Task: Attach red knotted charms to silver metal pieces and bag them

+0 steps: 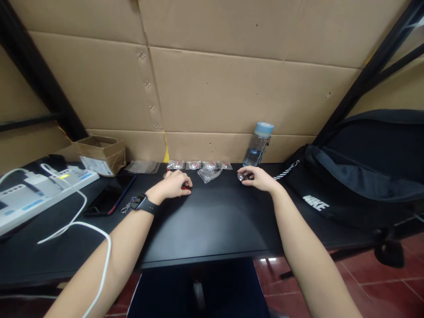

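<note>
My left hand [174, 183], wearing a dark watch [142, 202], rests low over the black table with its fingers curled. Bits of something red show under its fingertips and behind it, but most of it is hidden. Farther right, my right hand [256, 177] pinches a small round shiny piece [241, 176] between thumb and fingers, close to the tabletop. Between the hands and a little behind them lies a crumpled clear plastic bag [209, 174]. Behind that, several clear packets [194, 164] with round, red-marked pieces line the cardboard wall.
A clear bottle [256, 148] with a blue lid stands behind my right hand. The right side holds a black backpack [357, 176]. On the left are an open cardboard box [102, 154], flat plastic bags [142, 167], a phone [109, 196], a power strip [43, 194] and a white cable [107, 251].
</note>
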Tool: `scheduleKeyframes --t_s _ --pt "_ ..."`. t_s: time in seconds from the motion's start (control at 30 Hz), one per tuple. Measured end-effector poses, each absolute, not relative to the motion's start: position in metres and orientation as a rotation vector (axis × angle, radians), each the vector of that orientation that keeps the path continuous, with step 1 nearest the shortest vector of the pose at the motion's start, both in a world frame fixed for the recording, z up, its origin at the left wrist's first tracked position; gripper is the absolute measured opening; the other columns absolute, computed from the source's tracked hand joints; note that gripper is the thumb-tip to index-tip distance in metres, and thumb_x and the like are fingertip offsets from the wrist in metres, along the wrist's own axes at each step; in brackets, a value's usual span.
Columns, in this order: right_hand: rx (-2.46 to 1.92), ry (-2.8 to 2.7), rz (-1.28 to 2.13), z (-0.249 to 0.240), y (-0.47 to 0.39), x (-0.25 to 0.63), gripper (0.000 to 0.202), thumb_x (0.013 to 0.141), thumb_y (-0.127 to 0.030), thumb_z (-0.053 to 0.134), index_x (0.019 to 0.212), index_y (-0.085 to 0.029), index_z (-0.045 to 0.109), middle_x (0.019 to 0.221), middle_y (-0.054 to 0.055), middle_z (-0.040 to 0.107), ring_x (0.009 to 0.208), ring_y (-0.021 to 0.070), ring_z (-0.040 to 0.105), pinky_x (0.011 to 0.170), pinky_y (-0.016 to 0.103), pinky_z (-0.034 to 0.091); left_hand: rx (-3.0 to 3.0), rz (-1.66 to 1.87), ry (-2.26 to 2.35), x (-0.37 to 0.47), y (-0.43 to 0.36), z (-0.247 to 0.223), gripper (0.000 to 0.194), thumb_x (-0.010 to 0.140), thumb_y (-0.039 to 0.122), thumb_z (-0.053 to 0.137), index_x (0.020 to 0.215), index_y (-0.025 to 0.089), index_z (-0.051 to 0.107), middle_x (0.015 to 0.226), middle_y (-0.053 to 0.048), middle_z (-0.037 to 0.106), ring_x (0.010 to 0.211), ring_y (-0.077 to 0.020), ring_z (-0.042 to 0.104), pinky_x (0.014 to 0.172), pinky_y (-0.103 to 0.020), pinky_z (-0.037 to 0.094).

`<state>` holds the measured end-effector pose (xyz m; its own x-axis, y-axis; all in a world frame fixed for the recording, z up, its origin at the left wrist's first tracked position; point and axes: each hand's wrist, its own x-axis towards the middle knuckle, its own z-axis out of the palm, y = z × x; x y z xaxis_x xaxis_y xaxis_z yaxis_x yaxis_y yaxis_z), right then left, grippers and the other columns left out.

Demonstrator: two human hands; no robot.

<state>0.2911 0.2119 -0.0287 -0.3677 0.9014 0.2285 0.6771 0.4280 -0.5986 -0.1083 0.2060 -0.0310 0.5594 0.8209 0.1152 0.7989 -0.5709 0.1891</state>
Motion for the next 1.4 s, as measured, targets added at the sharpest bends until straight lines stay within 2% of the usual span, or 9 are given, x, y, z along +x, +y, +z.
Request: scheduleKeyframes --t_s 0.33,0.43,0.57,0.7,0.87,1.03,1.13,1.23,1.4 --pt "-1.554 -2.228 0.424 -0.038 0.215 0.298 0.047 0.07 -0.016 0.08 0.115 -0.02 0.072 0.106 0.007 0.076 0.092 0.0204 0.069 0.085 0.031 0.053 2.686 0.432 1.326 -0.105 0.213 -0.041 0.015 0.088 0.037 0.066 0.084 0.025 0.073 0.094 -0.003 0.074 0.1 -0.0248 0.063 0.088 -0.034 0.04" --pt "-1.571 -2.249 0.421 -0.039 0.216 0.299 0.045 0.071 -0.014 0.079 0.115 -0.019 0.072 0.107 0.007 0.077 0.092 0.0204 0.07 0.085 0.031 0.053 2.621 0.663 1.356 -0.114 0.22 -0.04 0.019 0.093 0.038 0.059 0.094 0.025 0.073 0.103 -0.003 0.074 0.102 -0.0235 0.063 0.091 -0.034 0.042" --pt "-1.596 -2.268 0.405 -0.041 0.217 0.301 0.04 0.073 -0.013 0.076 0.112 -0.02 0.073 0.109 0.006 0.077 0.092 0.0201 0.071 0.086 0.03 0.053 2.477 0.834 1.749 -0.134 0.232 -0.044 0.028 0.091 0.022 0.053 0.115 0.028 0.068 0.12 -0.005 0.071 0.113 -0.0275 0.06 0.093 -0.04 0.042" --pt "-1.67 -2.268 0.349 -0.041 0.218 0.304 0.037 0.075 -0.017 0.076 0.112 -0.022 0.073 0.108 0.006 0.076 0.095 0.0226 0.071 0.088 0.032 0.053 2.401 0.672 1.966 -0.146 0.239 -0.056 0.033 0.091 0.036 0.059 0.123 0.029 0.066 0.129 -0.008 0.067 0.12 -0.0357 0.053 0.094 -0.047 0.039" --pt "-1.52 -2.251 0.192 -0.038 0.215 0.288 0.042 0.078 -0.022 0.075 0.12 -0.019 0.069 0.118 0.012 0.069 0.104 0.0254 0.066 0.097 0.039 0.051 2.431 0.705 1.916 -0.14 0.242 -0.066 0.025 0.091 0.047 0.06 0.109 0.033 0.072 0.129 -0.005 0.066 0.121 -0.0345 0.047 0.097 -0.048 0.034" --pt "-1.236 -2.238 0.293 -0.038 0.204 0.238 0.062 0.087 -0.024 0.066 0.145 -0.024 0.047 0.11 0.008 0.066 0.091 0.0197 0.063 0.086 0.035 0.054 2.481 0.757 1.924 -0.129 0.239 -0.065 0.018 0.091 0.043 0.062 0.091 0.03 0.074 0.124 -0.006 0.067 0.121 -0.0343 0.045 0.095 -0.049 0.032" --pt "-1.167 -2.323 0.222 -0.041 0.197 0.209 0.069 0.087 -0.024 0.066 0.151 -0.026 0.039 0.118 0.009 0.062 0.101 0.0216 0.061 0.093 0.038 0.052 2.49 0.707 1.888 -0.126 0.237 -0.065 0.02 0.088 0.047 0.066 0.092 0.03 0.074 0.124 -0.006 0.067 0.122 -0.0352 0.044 0.094 -0.049 0.032" --pt "-1.261 -2.396 0.005 -0.044 0.192 0.192 0.056 0.088 -0.025 0.066 0.142 -0.025 0.052 0.122 0.012 0.058 0.111 0.0262 0.056 0.098 0.042 0.047 2.508 0.716 1.86 -0.124 0.236 -0.066 0.015 0.088 0.041 0.067 0.086 0.029 0.075 0.124 -0.005 0.068 0.122 -0.0346 0.044 0.095 -0.049 0.03" --pt "-1.329 -2.445 -0.111 -0.043 0.194 0.193 0.025 0.09 -0.028 0.065 0.115 -0.024 0.071 0.112 0.01 0.058 0.102 0.0248 0.053 0.094 0.04 0.047 2.513 0.764 1.813 -0.127 0.238 -0.059 0.018 0.091 0.04 0.063 0.088 0.031 0.078 0.123 -0.003 0.071 0.119 -0.0327 0.048 0.096 -0.048 0.029"
